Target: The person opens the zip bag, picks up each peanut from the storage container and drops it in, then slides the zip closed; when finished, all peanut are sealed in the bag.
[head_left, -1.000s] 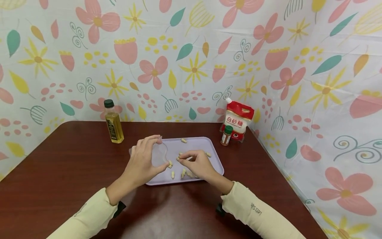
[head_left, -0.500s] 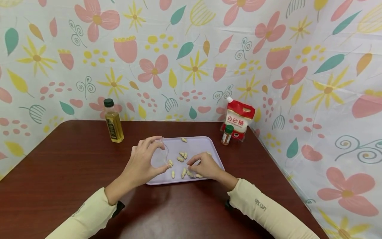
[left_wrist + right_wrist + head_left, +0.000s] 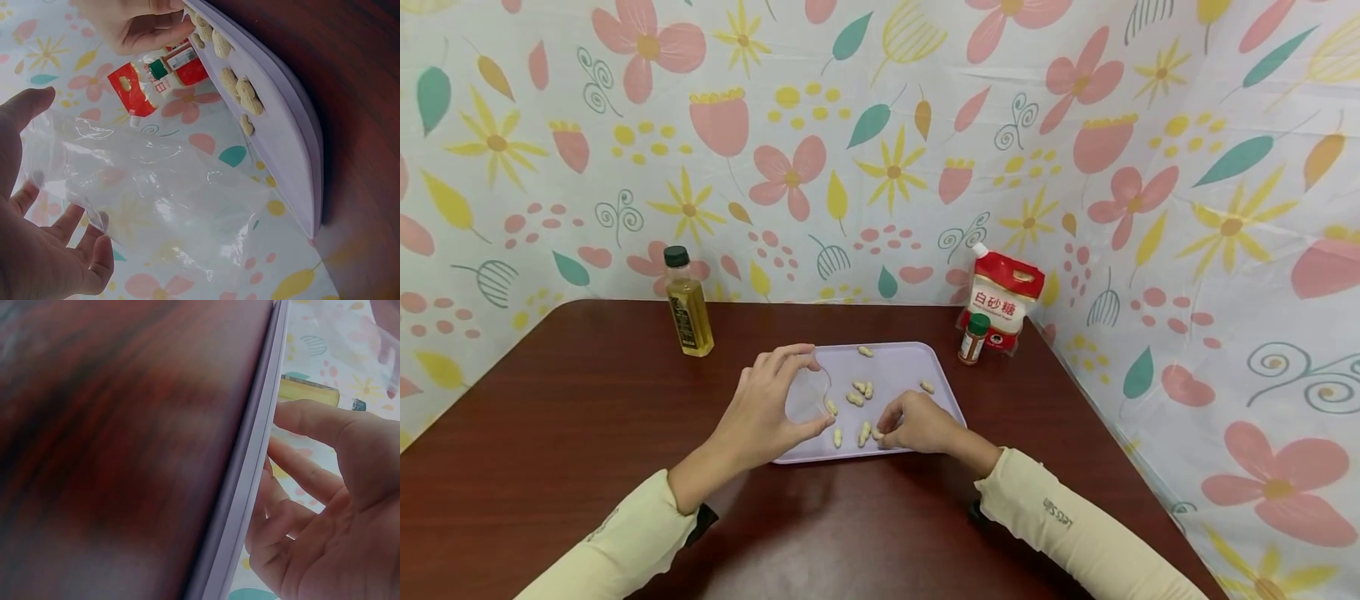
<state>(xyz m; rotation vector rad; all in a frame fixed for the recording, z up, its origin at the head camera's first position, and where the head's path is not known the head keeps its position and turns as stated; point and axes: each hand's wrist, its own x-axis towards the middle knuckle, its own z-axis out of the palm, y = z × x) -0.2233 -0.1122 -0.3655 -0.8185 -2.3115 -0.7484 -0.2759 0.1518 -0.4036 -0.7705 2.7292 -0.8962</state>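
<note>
My left hand [image 3: 760, 404] holds a clear plastic bag [image 3: 169, 194] by its mouth, thumb and fingers spread to keep it wide. The bag hangs over the left part of a pale purple tray [image 3: 898, 367]. No peanuts show inside the bag in the left wrist view. My right hand [image 3: 922, 423] is low over the tray's front right, thumb and fingertips pinching a peanut [image 3: 877, 434]. Several other unshelled peanuts [image 3: 855, 399] lie scattered on the tray. In the right wrist view the tray's edge hides the pinched peanut.
An oil bottle [image 3: 689, 312] with a dark cap stands at the back left of the brown table [image 3: 587, 400]. At the back right, a green-capped spice jar [image 3: 972, 342] stands in front of a red and white sugar bag [image 3: 1000, 296]. Flowered cloth surrounds the table's back and right.
My right hand has drawn back from the peanuts at the tray's middle, then lowered toward the front edge and closed its fingertips on a peanut there. The left hand keeps its hold.
</note>
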